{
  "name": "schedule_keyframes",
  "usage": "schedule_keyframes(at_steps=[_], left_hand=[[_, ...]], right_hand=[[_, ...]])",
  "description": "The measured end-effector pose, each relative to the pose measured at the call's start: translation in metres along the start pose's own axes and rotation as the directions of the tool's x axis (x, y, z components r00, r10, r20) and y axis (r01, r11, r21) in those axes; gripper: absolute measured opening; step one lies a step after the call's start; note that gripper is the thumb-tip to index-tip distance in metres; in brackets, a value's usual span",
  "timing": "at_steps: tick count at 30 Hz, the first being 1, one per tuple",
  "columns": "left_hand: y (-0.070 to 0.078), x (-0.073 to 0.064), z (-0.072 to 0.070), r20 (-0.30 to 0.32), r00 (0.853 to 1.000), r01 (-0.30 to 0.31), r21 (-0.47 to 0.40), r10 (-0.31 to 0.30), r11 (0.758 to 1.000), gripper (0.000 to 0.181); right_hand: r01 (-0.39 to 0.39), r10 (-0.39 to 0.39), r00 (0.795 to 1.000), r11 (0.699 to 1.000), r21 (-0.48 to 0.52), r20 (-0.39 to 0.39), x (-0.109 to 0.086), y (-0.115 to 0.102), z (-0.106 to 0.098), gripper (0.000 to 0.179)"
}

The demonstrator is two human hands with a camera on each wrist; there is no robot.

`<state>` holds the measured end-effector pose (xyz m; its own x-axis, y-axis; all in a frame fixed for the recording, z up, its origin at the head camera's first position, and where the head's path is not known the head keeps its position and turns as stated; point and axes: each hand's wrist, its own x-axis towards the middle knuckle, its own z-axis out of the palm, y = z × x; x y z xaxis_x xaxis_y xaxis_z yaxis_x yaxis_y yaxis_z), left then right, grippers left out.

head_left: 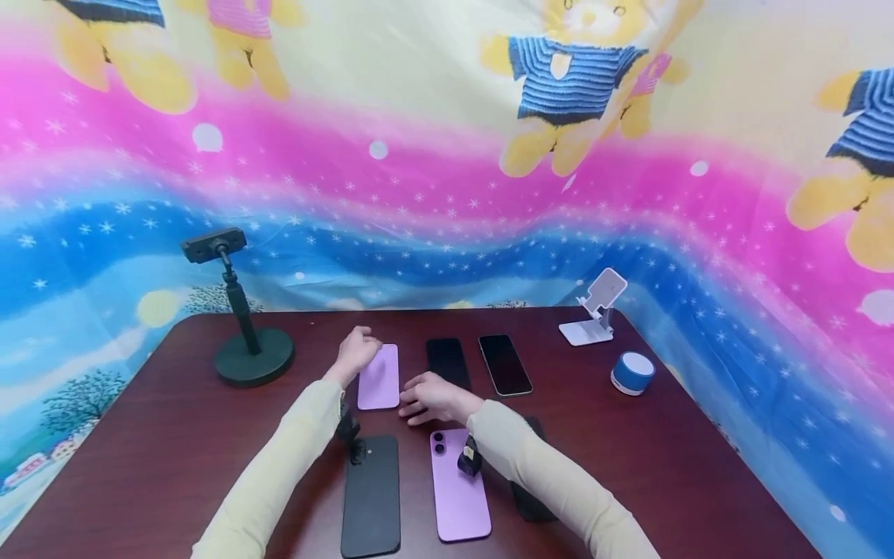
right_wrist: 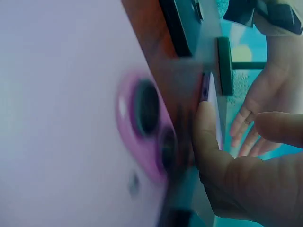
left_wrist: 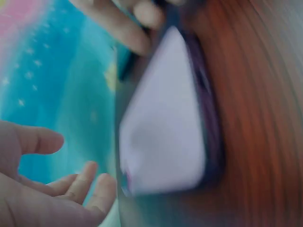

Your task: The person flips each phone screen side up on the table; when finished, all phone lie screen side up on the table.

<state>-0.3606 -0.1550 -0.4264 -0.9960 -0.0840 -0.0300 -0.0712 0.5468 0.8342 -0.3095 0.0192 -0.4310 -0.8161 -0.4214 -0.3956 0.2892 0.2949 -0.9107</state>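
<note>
A pale purple phone [head_left: 378, 378] lies flat at the far middle of the table. Beside its upper left corner is my left hand [head_left: 358, 349], fingers spread apart and holding nothing, as the left wrist view confirms. At its lower right corner, my right hand [head_left: 434, 397] has loosely extended fingers, with fingertips right at the phone's edge [right_wrist: 212, 94]. Below my right wrist lies a second purple phone [head_left: 462, 489], back up, whose camera lenses [right_wrist: 147, 107] loom large in the right wrist view. The purple phone [left_wrist: 165, 123] appears blurred in the left wrist view.
Two dark phones [head_left: 506, 365] [head_left: 447, 357] lie to the right. Nearer are a black phone [head_left: 371, 497] and another dark phone [head_left: 532, 505], partly under the right sleeve. A dark green stand [head_left: 253, 357], a white phone stand [head_left: 587, 332] and a blue-white cylinder [head_left: 632, 374] flank them.
</note>
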Motion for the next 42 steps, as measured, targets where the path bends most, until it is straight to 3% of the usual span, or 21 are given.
schedule_keyframes(at_steps=[5,13,21,27,35,42], left_hand=[[-0.021,0.002,-0.002,0.037,0.999,-0.005,0.126,0.0,0.992,0.059],[-0.031,0.005,-0.002,0.081,0.995,-0.072,0.18,0.058,0.981,0.061],[-0.032,0.007,-0.002,0.043,0.999,-0.03,0.11,0.026,0.994,0.06],[-0.034,0.008,0.0,0.036,0.999,0.001,0.047,-0.003,0.999,0.058],[-0.031,0.005,-0.001,0.002,0.999,0.037,-0.022,-0.037,0.999,0.057],[-0.032,0.003,-0.001,-0.058,0.998,0.025,-0.046,-0.027,0.999,0.053]], right_hand=[[0.01,-0.01,1.0,1.0,0.023,0.007,0.0,0.007,0.01,0.043],[0.046,-0.046,0.999,0.998,0.052,-0.002,-0.002,0.006,0.017,0.048],[0.087,-0.085,0.994,0.996,0.024,-0.064,0.001,0.007,0.027,0.046],[0.063,-0.062,0.992,0.998,-0.001,-0.112,0.003,0.005,0.029,0.051],[0.033,-0.038,0.993,0.998,-0.047,-0.113,0.004,0.001,0.028,0.048],[0.005,-0.01,0.991,0.999,-0.036,-0.13,0.005,-0.001,0.031,0.03]])
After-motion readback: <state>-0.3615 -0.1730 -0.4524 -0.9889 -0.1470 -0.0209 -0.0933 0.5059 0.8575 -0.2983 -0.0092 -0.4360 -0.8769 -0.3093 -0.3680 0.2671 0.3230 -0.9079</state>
